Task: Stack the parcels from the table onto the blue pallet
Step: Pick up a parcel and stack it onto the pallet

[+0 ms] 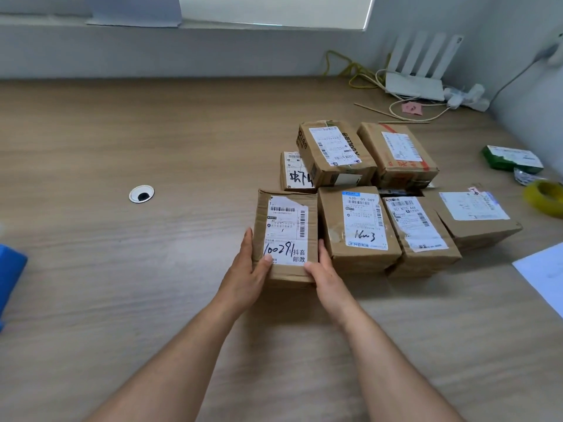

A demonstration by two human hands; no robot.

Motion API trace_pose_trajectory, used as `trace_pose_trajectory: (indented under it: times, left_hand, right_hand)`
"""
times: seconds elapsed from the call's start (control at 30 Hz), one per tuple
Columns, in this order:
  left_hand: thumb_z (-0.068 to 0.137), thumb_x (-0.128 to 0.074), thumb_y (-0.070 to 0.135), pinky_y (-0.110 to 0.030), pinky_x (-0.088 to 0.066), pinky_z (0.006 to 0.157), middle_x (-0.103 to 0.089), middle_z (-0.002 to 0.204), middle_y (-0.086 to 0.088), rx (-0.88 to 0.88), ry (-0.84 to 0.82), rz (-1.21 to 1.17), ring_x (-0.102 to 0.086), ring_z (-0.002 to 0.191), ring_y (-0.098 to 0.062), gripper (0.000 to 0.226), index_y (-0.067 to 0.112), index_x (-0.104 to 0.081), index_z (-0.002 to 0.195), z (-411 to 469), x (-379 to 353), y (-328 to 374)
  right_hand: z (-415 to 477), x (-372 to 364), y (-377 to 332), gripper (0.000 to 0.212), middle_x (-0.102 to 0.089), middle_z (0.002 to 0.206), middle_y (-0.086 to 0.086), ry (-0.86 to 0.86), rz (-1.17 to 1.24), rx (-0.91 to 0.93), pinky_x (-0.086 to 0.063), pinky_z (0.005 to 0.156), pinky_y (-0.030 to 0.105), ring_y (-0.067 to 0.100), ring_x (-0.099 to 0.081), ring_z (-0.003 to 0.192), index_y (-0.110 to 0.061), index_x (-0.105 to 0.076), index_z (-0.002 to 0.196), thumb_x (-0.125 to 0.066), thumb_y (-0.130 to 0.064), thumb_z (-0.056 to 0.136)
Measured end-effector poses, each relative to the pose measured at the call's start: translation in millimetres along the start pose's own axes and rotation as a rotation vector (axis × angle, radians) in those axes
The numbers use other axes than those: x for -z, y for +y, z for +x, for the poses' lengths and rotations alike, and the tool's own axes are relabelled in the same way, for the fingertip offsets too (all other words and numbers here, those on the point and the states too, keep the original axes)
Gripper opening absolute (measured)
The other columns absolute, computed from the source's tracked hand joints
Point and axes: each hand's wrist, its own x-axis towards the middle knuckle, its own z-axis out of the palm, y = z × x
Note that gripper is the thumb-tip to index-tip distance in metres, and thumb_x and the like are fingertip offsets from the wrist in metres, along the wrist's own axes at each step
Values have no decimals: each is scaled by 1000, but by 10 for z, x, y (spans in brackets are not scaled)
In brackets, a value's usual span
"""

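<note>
Several brown cardboard parcels with white shipping labels lie grouped on the wooden table (122,269). The nearest one, the parcel marked "100291" (286,226), sits at the left front of the group. My left hand (246,269) grips its left side with the thumb on the label. My right hand (323,272) grips its right side, squeezed against the neighbouring parcel marked "Nu3" (356,226). More parcels lie to the right (417,229) and behind (333,150). A corner of the blue pallet (9,275) shows at the far left edge.
A cable grommet (141,194) is set in the table to the left. A white router (417,77) with cables stands at the back right. A green packet (511,158), a yellow tape roll (545,196) and a white sheet (545,275) lie along the right.
</note>
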Motion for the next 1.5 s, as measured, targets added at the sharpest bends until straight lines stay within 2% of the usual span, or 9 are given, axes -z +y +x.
trace_pose_trajectory:
  times: [0.13, 0.3, 0.4, 0.57, 0.77, 1.03, 1.17, 1.33, 1.5]
  left_hand:
    - [98, -47, 24, -26, -19, 116, -19, 156, 10, -25, -30, -38, -22, 141, -6, 72, 26, 1, 152, -182, 47, -54]
    - [98, -48, 20, -25, -22, 115, -23, 150, 19, -21, -14, -96, -28, 138, -2, 69, 31, -4, 151, -629, 92, -132]
    - [98, -50, 22, -33, -29, 115, -30, 150, 18, -38, 0, -110, -36, 135, -3, 71, 40, -5, 149, -927, 94, -179]
    - [98, -48, 22, -25, -31, 110, -35, 144, 20, -83, 11, -70, -40, 128, 0, 70, 39, -2, 149, -1359, 100, -88]
    - [98, -48, 24, -36, -36, 111, -39, 147, 14, -154, 13, -55, -42, 130, -4, 71, 40, -2, 150, -1846, 110, -118]
    - [95, -46, 38, -20, -41, 92, -35, 143, 13, -183, 135, -16, -49, 120, -6, 65, 41, -8, 149, -2555, 357, -172]
    - [92, -48, 44, -34, -41, 102, -33, 149, 8, -191, 284, 131, -43, 120, -2, 69, 42, -8, 149, -2823, 637, -277]
    - [89, -59, 42, -37, -34, 111, -25, 155, 7, -191, 402, 382, -30, 139, -12, 80, 34, -9, 151, -3040, 868, -332]
    - [87, -62, 44, -28, -25, 111, -22, 157, 8, -201, 496, 530, -23, 142, -10, 83, 29, -12, 151, -3362, 1105, -410]
  right_hand:
    - [-169, -10, 49, 80, -52, 129, -18, -68, 26, 56, -33, 99, 20, 0, -48, 117, -39, -14, 151, -54, -31, 82]
    - [-492, -57, 128, 86, -57, 130, -2, -89, 71, 93, -42, 87, 7, 4, -54, 116, -32, -26, 145, -63, -24, 68]
    - [-730, -60, 181, 85, -63, 121, 0, -98, 119, 113, -49, 89, 17, 12, -59, 113, -34, -29, 140, -65, -20, 65]
    - [-1122, -51, 239, 80, -65, 123, 4, -114, 126, 174, -51, 97, 35, 15, -62, 113, -45, -31, 133, -68, -17, 68]
    - [-1618, -106, 336, 87, -70, 112, 5, -82, 112, 228, -55, 79, 26, 13, -67, 102, -42, -24, 139, -66, -16, 68]
    - [-2298, -210, 324, 96, -73, 104, -8, -75, 44, 309, -52, 95, 39, 11, -67, 101, -39, -22, 149, -70, -34, 67]
    - [-2565, -318, 217, 93, -73, 103, -9, -97, 44, 344, -52, 95, 40, 10, -68, 97, -40, -22, 149, -68, -34, 68]
    - [-2751, -444, 105, 91, -72, 105, -6, -124, 11, 380, -50, 98, 43, 10, -69, 96, -45, -24, 147, -68, -38, 68]
    - [-2854, -648, -7, 91, -71, 106, -5, -168, -10, 395, -51, 97, 41, 11, -69, 94, -45, -24, 148, -67, -38, 68]
